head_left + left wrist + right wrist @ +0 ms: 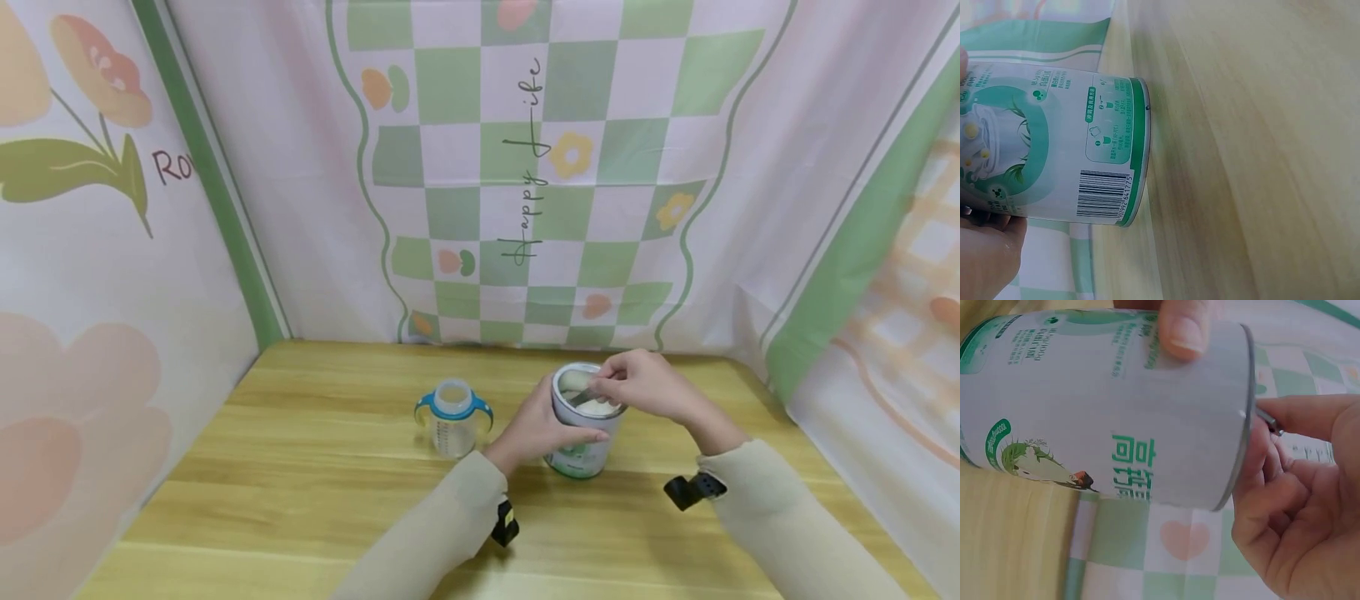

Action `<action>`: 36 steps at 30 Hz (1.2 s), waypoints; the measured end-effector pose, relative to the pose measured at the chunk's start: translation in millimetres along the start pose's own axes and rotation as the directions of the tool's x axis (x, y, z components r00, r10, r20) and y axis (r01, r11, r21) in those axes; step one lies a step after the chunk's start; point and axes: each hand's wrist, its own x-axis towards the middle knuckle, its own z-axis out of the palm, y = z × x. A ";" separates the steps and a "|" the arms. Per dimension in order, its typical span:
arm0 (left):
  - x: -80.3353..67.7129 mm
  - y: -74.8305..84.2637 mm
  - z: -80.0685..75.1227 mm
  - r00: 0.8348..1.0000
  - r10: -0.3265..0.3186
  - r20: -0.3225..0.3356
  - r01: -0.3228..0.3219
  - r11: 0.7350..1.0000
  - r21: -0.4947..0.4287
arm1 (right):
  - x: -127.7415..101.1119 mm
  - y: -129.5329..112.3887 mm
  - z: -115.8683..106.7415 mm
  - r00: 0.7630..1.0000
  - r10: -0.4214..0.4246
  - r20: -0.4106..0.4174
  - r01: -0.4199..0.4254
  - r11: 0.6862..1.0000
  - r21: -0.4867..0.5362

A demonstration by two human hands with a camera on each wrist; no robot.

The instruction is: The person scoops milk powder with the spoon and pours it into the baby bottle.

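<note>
Left hand [542,423] fingers around can [585,427], right hand [645,385] pinching scoop [583,396] inside

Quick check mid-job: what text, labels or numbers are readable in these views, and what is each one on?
"Happy Life", script running vertically on the checked backdrop cloth.
"Ro", cut off, on the left flowered cloth.
Barcode with digits on the can: too blurred to read surely.
Green characters and small print on the can: not legible.
Markings on the bottle: too small to read.
</note>
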 end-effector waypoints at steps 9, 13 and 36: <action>-5.6 12.5 -0.1 1.000 -0.012 -0.011 0.012 1.000 0.001 | -7.7 19.8 -5.8 0.994 0.109 -0.021 -0.104 0.980 0.170; -3.9 8.1 0.6 1.000 -0.018 -0.014 0.018 1.000 0.008 | -10.8 27.1 -4.8 0.989 0.131 -0.065 -0.115 0.972 0.205; -1.0 0.7 1.5 1.000 -0.008 -0.021 0.008 1.000 0.026 | -24.8 32.5 4.3 0.953 0.078 -0.293 -0.053 0.994 0.093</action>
